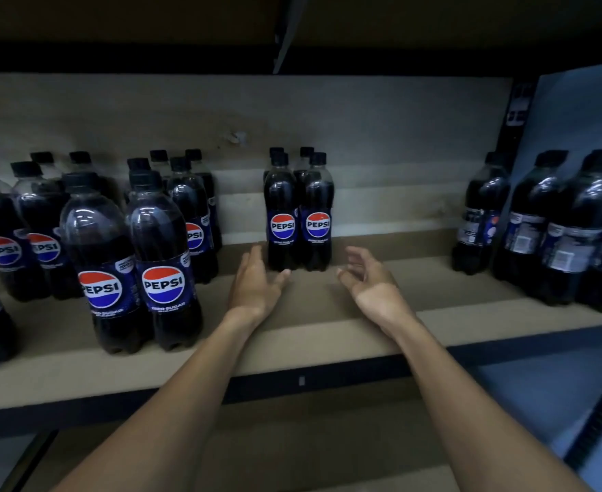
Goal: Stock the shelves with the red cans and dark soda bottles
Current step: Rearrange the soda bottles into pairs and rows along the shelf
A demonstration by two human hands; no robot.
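Several dark soda bottles with blue Pepsi labels stand on a beige shelf board (303, 332). A small cluster of bottles (297, 214) stands at the middle back. Both of my arms reach onto the shelf in front of it. My left hand (256, 282) lies just left of the cluster's base, fingers straight and close to the left bottle. My right hand (370, 278) hovers to the right of the cluster, palm up, fingers loosely spread, holding nothing. No red cans are in view.
A larger group of bottles (132, 250) fills the left part of the shelf. More bottles (555, 229) stand at the right, labels turned away. A dark upper shelf (292, 55) hangs overhead. A black shelf edge (303, 379) runs along the front.
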